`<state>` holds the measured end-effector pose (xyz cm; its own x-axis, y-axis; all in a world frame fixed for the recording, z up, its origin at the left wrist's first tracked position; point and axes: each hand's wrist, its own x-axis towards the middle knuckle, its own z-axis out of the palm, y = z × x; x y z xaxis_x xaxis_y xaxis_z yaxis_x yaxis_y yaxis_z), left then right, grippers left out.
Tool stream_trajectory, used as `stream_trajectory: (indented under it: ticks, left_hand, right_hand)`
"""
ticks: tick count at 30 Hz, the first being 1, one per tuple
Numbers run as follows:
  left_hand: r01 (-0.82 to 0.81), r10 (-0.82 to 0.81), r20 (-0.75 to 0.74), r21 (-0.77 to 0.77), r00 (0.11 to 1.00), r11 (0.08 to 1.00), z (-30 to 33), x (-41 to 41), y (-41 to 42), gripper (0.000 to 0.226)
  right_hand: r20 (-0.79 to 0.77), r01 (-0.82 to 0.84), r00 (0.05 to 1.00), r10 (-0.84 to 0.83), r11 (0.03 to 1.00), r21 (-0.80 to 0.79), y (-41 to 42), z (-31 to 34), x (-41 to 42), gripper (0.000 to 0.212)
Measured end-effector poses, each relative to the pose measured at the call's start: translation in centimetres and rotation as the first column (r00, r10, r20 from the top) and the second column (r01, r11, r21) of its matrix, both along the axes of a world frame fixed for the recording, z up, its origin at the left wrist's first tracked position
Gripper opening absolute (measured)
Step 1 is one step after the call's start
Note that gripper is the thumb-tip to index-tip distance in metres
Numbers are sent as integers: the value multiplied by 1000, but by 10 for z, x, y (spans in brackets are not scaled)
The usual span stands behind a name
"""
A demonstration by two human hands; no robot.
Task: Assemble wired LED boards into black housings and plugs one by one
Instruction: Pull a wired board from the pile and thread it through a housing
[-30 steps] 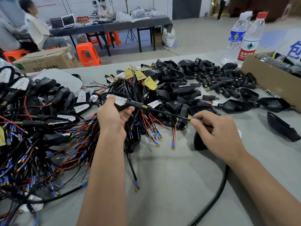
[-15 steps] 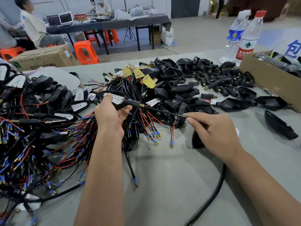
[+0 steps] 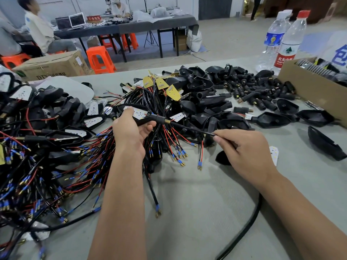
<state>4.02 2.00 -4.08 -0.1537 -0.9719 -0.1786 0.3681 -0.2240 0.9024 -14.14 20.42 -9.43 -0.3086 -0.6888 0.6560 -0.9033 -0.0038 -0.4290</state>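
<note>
Grey workshop flooring and a dark far table with orange stools [image 3: 100, 59] lie behind the bench [image 3: 206, 203], whose pale grey top fills the foreground. Along its left edge sprawls a large tangle of finished wired housings [image 3: 37, 147], red and black leads tipped blue and brass. At the right edge an open cardboard box [image 3: 309, 91] holds dark parts, with two water bottles [image 3: 281, 40] just behind it near the far edge. Between them, toward the far middle, lies a heap of empty black housings [image 3: 197, 91] and a scatter of black plugs [image 3: 253, 91], crowded against a bundle of wired LED boards [image 3: 165, 113] with yellow backs showing. A thick black cable [image 3: 244, 226] curves across the near right part of the bench. Over the bundle, the left hand [image 3: 131, 132] grips a black housing with a white LED board [image 3: 140, 114] in it and a plug [image 3: 159, 119] on its stem. The right hand [image 3: 246, 151] pinches the thin black wire [image 3: 191, 127] coming out of that plug, stretched taut between the hands.
</note>
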Motion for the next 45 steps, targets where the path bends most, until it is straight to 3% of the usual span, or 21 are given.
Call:
stream_trajectory:
  ticks: [5, 9, 14, 18, 23, 26, 29, 32, 35, 37, 40, 42, 45]
  left_hand:
    - [20, -20, 11, -5, 1000, 1000, -1, -1, -1, 26]
    - [10, -10, 0, -13, 1000, 1000, -1, 1, -1, 24]
    - [-1, 1, -1, -10, 1000, 1000, -2, 2, -3, 27]
    - [1, -1, 3, -14, 1000, 1000, -3, 0, -3, 26]
    - [6, -7, -23, -48, 1000, 999, -2, -4, 0, 25]
    - [64, -70, -52, -116, 996, 991, 0, -9, 5, 14]
    - [104, -97, 52, -171, 994, 980, 0, -15, 10, 27]
    - [157, -138, 116, -175, 984, 972, 2, -15, 16, 13]
    - [166, -159, 62, -138, 985, 976, 9, -11, 19, 6]
    - [173, -169, 34, -126, 985, 977, 16, -6, 20, 6]
    - [196, -178, 120, -154, 977, 969, 24, 4, 20, 7]
    - [167, -131, 180, -198, 975, 966, 28, 17, 16, 7]
    - [53, 20, 249, -283, 968, 958, 34, 45, 5, 18]
  right_hand:
    - [103, -7, 995, 6, 1000, 6, 1, 1, 4, 16]
    - [-11, 44, 999, -43, 998, 40, 2, 1, 6, 28]
    - [-60, -34, 998, 36, 999, 37, -3, -2, 6, 16]
    - [-102, -4, 995, 6, 1000, 25, -2, 1, 7, 15]
    - [-27, 0, 1000, 1, 1000, 15, 1, 2, 10, 12]
    - [40, -31, 999, 31, 999, 7, 1, 5, 13, 13]
    - [49, -168, 985, 167, 985, 34, -3, 11, 23, 18]
    - [102, -311, 947, 303, 948, 68, -11, 18, 39, 34]
    - [302, -273, 922, 242, 960, 63, -23, 28, 50, 62]
    - [528, -203, 837, 146, 978, 51, -42, 42, 57, 60]
    - [860, -327, 495, 122, 944, 54, -77, 65, 74, 51]
    - [925, -427, 354, 137, 904, 29, -100, 75, 93, 48]
    - [964, -449, 191, 183, 890, -80, -132, 81, 129, 29]
